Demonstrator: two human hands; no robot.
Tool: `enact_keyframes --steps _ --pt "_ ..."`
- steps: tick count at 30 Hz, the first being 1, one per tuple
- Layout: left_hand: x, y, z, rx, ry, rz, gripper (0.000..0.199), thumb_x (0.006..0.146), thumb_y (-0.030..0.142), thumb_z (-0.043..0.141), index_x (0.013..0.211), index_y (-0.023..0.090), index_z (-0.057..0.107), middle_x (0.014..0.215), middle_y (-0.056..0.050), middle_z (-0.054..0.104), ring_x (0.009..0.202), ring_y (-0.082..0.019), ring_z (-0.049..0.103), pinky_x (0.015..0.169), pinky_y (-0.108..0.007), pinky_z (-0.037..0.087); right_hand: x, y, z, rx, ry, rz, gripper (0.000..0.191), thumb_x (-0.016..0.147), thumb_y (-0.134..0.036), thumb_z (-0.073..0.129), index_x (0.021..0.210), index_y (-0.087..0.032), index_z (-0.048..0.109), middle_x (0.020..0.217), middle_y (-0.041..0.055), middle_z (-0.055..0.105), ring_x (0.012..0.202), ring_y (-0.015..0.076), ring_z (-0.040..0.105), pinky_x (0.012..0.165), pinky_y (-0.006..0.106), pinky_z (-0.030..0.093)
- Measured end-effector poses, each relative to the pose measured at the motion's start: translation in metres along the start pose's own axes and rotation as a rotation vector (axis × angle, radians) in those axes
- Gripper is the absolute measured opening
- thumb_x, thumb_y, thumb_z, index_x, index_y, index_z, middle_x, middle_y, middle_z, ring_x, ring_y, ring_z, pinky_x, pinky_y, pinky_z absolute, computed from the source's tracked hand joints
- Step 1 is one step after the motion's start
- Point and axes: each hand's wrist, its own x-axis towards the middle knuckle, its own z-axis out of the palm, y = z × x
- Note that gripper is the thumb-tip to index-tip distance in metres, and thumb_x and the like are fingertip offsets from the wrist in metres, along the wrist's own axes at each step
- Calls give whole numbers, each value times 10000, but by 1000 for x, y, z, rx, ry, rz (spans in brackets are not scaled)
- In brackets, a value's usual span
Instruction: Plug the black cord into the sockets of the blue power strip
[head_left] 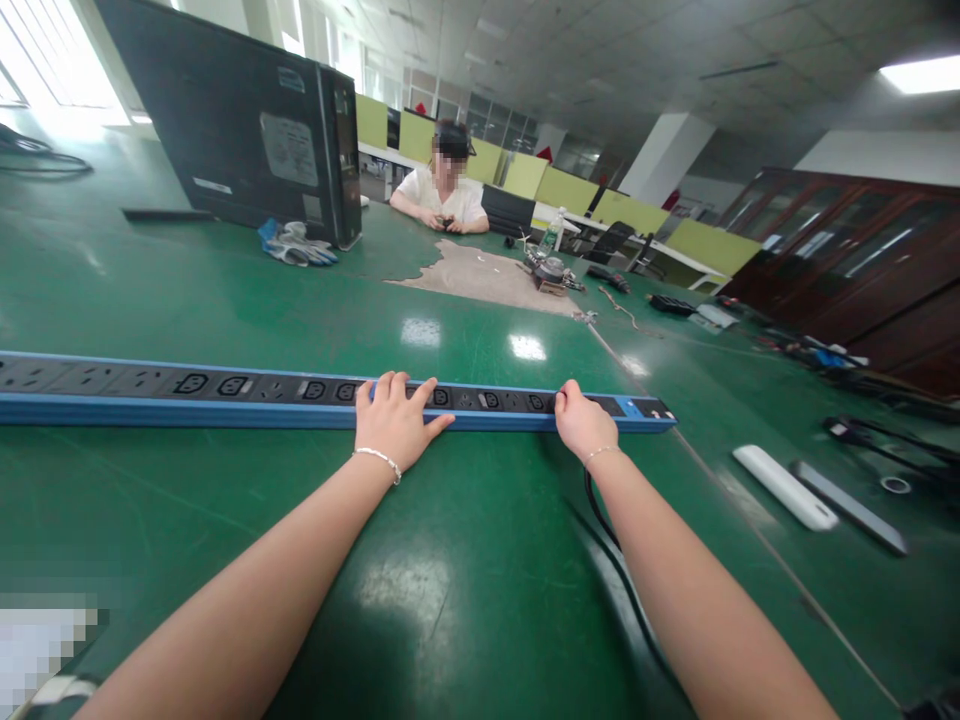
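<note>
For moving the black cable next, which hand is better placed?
Probably the right hand: it is closed at the blue power strip, with the black cable emerging beneath it. The left hand lies spread over the strip, farther away.

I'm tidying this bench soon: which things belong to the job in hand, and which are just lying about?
In hand:
blue power strip, under left hand and right hand
black cable by the right wrist, likely

Lying about:
gloves
black computer case
white bar
plastic bottle

Bare left forearm [247, 580], silvery segmented wrist bracelet [381, 459]; bare right forearm [697, 570], thinner pale bracelet [602, 450].
</note>
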Motion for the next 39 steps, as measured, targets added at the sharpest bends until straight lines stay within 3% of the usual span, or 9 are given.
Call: enact_keyframes --steps 14,16,20,24,30,35,39 --pt "0 -1 0 -5 -4 15 596 785 639 436 1281 312 486 1291 -116 494 1218 -306 378 996 -468 211 1 1 2 48 7 17 407 922 -404 208 1141 -204 486 847 111 654 800 244 624 665 325 413" --pt "0 -1 0 -10 -8 11 596 779 639 448 1276 313 492 1287 -119 495 1213 -307 379 992 -466 214 2 6 -8 70 43 31 401 918 -404 227 1138 -206 496 843 110 657 791 242 621 666 319 407" --pt "0 -1 0 -10 0 19 590 778 636 455 1269 311 498 1272 -127 500 1203 -301 386 986 -465 223 3 23 -44 174 250 72 394 911 -391 237 1119 -202 513 901 118 659 815 246 609 678 306 395" --pt "0 -1 0 -12 12 21 583 786 629 447 1265 301 503 1260 -132 505 1200 -306 387 983 -470 222 2 29 -65 257 203 11 331 892 -377 306 1025 -198 550 938 101 662 860 232 593 682 272 385" --pt "0 -2 1 -25 20 26 594 778 628 462 1262 286 504 1264 -136 502 1201 -306 387 986 -470 226 -9 -5 -45 270 16 -46 342 896 -421 308 965 -173 533 833 100 657 797 215 600 621 253 364" --pt "1 -2 3 -46 28 22 602 771 621 481 1235 241 524 1258 -147 506 1198 -313 390 989 -472 225 -14 -37 -37 250 -7 -211 287 873 -430 364 886 -205 541 779 59 652 725 185 583 588 242 339" --pt "0 -1 4 -38 35 13 600 762 618 495 1226 239 525 1253 -140 510 1189 -313 397 989 -471 229 -16 -66 -34 357 -32 -327 283 871 -408 369 1011 -226 535 771 22 662 699 164 586 607 237 356"
